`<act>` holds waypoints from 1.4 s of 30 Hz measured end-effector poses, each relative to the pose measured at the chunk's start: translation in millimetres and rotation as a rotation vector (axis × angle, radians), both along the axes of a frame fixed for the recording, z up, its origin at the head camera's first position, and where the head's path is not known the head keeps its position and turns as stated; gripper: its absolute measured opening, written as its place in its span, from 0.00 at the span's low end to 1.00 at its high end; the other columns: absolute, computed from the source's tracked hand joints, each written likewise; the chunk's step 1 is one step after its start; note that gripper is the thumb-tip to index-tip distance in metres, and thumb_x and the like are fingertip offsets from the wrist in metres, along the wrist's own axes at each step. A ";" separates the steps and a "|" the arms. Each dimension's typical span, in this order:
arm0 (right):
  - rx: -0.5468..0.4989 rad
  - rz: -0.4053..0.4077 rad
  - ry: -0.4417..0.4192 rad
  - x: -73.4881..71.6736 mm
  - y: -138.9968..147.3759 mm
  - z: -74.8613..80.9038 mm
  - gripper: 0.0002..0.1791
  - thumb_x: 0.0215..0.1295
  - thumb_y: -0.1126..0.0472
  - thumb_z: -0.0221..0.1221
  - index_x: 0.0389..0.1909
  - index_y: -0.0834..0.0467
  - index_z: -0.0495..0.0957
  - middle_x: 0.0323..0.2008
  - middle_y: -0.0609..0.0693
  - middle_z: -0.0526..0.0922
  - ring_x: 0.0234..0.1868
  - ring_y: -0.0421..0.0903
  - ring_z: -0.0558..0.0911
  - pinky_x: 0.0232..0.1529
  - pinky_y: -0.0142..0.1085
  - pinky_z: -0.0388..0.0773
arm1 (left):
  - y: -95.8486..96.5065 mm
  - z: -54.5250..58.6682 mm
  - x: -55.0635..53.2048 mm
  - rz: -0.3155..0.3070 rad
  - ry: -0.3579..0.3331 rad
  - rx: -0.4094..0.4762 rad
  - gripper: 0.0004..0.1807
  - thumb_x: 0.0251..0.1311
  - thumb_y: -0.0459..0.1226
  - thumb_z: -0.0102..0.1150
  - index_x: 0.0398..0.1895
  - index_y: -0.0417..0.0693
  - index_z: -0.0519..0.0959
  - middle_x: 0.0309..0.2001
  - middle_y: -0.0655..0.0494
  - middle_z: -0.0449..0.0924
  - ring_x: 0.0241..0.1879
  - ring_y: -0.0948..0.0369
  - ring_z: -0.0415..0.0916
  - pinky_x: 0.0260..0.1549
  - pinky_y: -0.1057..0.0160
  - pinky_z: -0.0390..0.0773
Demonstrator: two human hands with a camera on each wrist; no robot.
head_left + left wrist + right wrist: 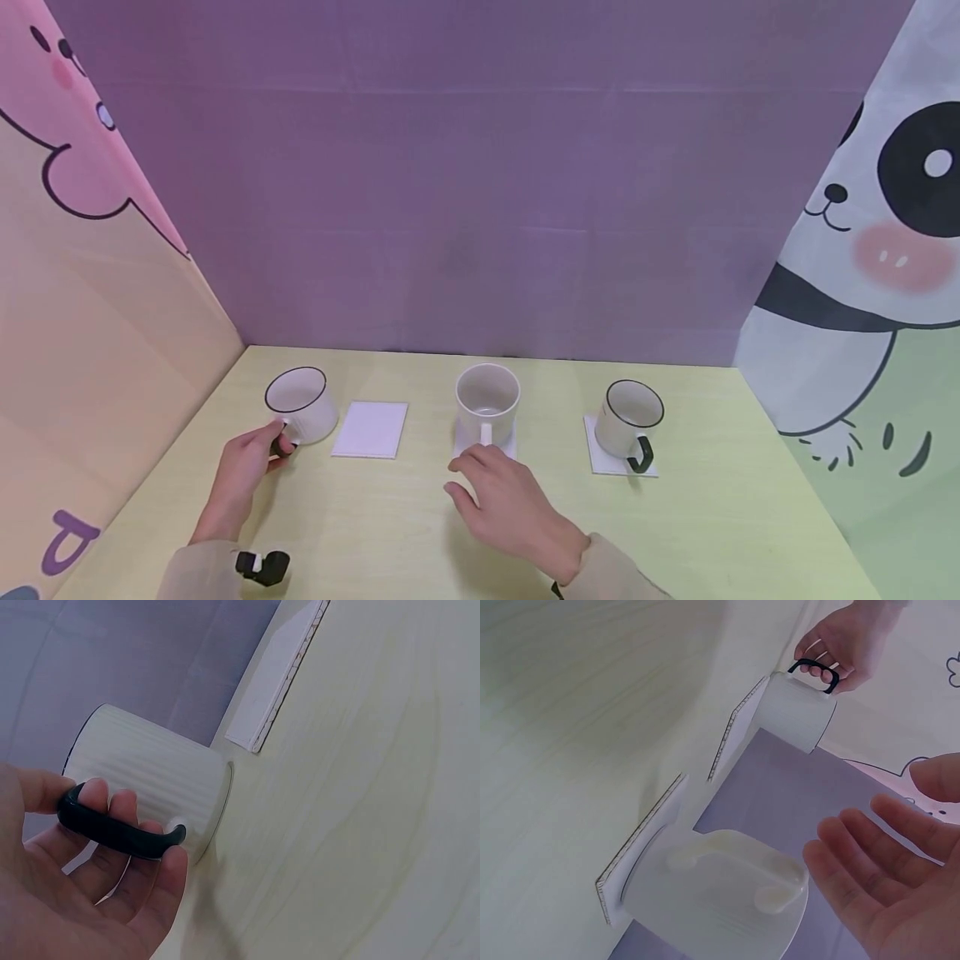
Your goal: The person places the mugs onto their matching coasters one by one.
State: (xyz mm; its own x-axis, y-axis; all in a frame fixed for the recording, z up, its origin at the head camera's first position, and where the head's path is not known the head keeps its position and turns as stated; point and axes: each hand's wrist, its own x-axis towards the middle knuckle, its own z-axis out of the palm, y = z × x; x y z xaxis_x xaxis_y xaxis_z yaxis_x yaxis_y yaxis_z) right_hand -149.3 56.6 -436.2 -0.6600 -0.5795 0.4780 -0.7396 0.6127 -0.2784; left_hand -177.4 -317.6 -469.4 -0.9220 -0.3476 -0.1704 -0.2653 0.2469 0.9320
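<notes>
On the left, a white mug [302,408] with a black rim has its black handle [124,836] in the curled fingers of my left hand [243,471]. Its base is at or just above the table; I cannot tell which. A bare square white coaster [371,430] lies to the right of this mug. In the middle, an all-white mug [487,400] stands upright on a coaster, its white handle [742,859] facing me. Close to that handle is my right hand [510,504], fingers loosely extended; in the right wrist view a gap separates them from the mug.
To the right, another white mug [628,421] with black rim and black handle stands on its own coaster [600,458]. The pale wooden table [720,517] is bounded by a purple cloth [480,183] behind and printed cartoon panels at both sides.
</notes>
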 end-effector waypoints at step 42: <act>-0.006 -0.062 -0.224 -36.8 -60.2 19.8 0.14 0.75 0.53 0.56 0.50 0.56 0.83 0.49 0.47 0.84 0.52 0.47 0.81 0.52 0.38 0.78 | -2.0 0.3 0.4 -0.001 0.019 0.078 0.26 0.78 0.49 0.45 0.36 0.33 0.80 0.32 0.59 0.76 0.38 0.65 0.74 0.41 0.69 0.81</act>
State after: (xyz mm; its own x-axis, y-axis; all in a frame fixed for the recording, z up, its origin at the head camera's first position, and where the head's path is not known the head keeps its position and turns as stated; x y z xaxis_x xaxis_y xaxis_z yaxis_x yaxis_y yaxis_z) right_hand -186.2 -3.6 -416.4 -0.7840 -0.5324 0.3191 -0.6203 0.6526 -0.4352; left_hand -177.0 -319.6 -469.1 -0.9256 -0.3333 -0.1796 -0.2474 0.1735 0.9532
